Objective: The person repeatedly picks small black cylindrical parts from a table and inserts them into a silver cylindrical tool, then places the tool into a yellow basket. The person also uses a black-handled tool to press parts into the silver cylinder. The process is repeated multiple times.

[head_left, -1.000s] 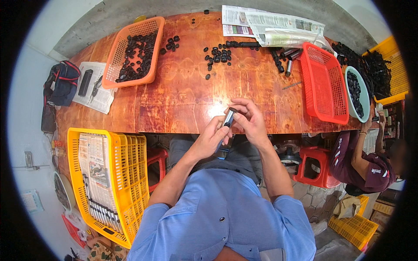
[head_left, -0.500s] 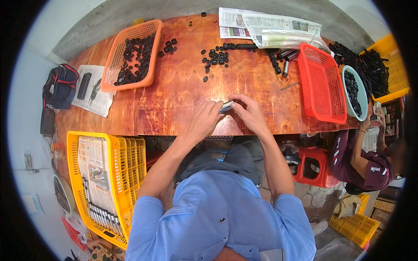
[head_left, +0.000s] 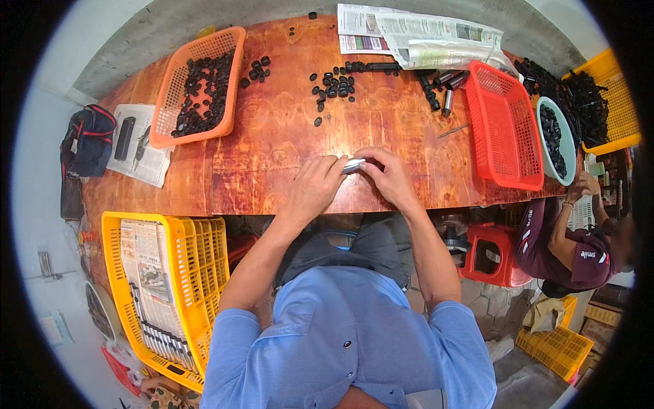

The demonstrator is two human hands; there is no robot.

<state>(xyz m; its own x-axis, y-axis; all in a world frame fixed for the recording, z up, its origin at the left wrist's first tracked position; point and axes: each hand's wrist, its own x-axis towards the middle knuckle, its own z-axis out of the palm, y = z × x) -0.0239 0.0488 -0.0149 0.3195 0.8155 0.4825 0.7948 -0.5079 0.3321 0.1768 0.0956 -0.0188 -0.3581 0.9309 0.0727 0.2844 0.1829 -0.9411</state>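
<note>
Near the table's front edge, a short silver metal tube (head_left: 353,165) lies between my two hands. Its left end is gripped by the fingers of my left hand (head_left: 319,183), and my right hand (head_left: 387,178) closes on the other end. Fingers cover both ends of the tube. Farther up the wooden table (head_left: 272,150), small black caps (head_left: 334,87) lie in a loose group. Beyond them stretches a row of joined black pieces (head_left: 371,67). Silver tubes with black ends (head_left: 447,102) rest to the right, by a thin metal rod (head_left: 453,130).
An orange basket (head_left: 158,112) of black caps stands at left, a red basket (head_left: 507,174) and a pale bowl (head_left: 545,146) of black parts at right. Newspapers (head_left: 443,41) lie at the back. A yellow crate (head_left: 197,273) stands lower left. A co-worker (head_left: 569,242) sits at right.
My hands stay on the tube, its angle and the fingers shifting slightly. The whole view has shifted a little. At right, the co-worker's hands have moved closer together.
</note>
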